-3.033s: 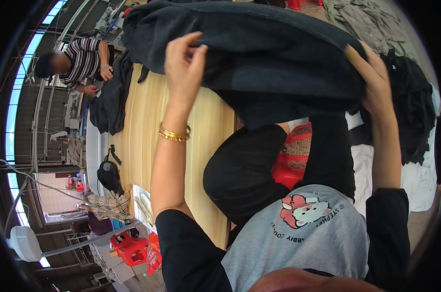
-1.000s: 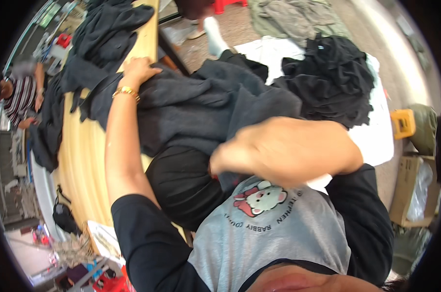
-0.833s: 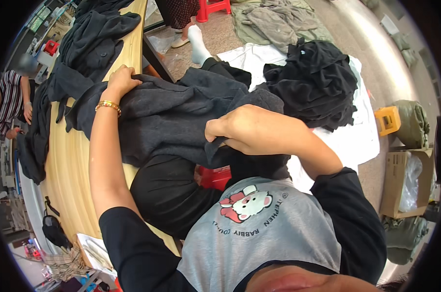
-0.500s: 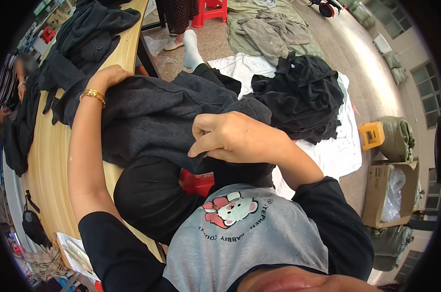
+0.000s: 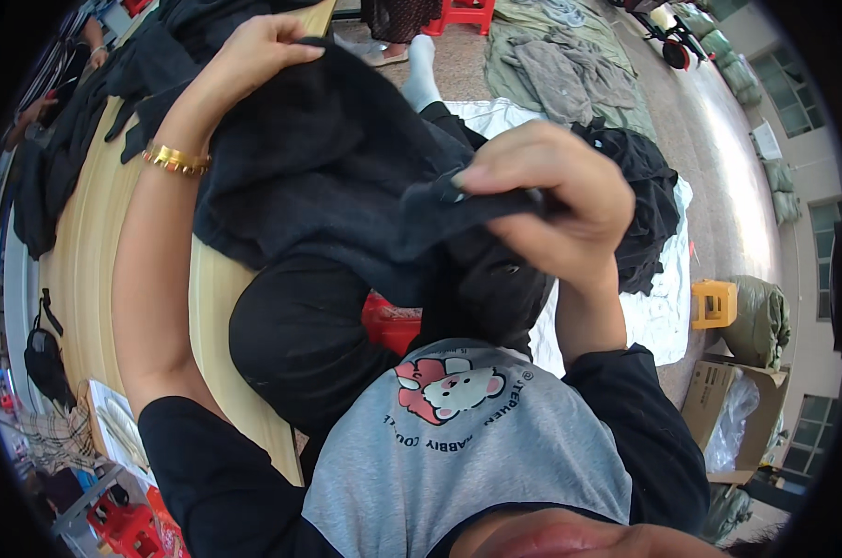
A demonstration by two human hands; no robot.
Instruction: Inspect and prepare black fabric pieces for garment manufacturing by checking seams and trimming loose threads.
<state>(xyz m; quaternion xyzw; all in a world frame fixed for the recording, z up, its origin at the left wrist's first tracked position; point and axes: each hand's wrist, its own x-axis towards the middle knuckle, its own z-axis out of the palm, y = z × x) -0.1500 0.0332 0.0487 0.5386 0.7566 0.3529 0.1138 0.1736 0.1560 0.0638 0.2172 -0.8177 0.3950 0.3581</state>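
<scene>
A dark charcoal garment (image 5: 300, 177) of thick, soft cloth is spread over my lap; its exact kind I cannot make out. Up at the far left, my left hand (image 5: 258, 58) grips its upper edge, fingers closed and the arm stretched out. A corner of the same cloth is pinched by my right hand (image 5: 574, 200), raised above my knees and slightly blurred. Between thumb and fingers, a narrow strip of fabric shows. Below the garment are my knees in black trousers (image 5: 300, 344).
A wooden table (image 5: 77, 279) runs along the left, with more dark garments (image 5: 174, 46) at its far end. To the right, a black cloth pile (image 5: 639, 186) lies on a white sheet (image 5: 667, 316). Beyond stand a yellow stool (image 5: 714, 304) and a cardboard box (image 5: 709, 400).
Both hands have risen and moved farther from me, lifting the garment. My right hand has shifted right and now pinches a corner of it.
</scene>
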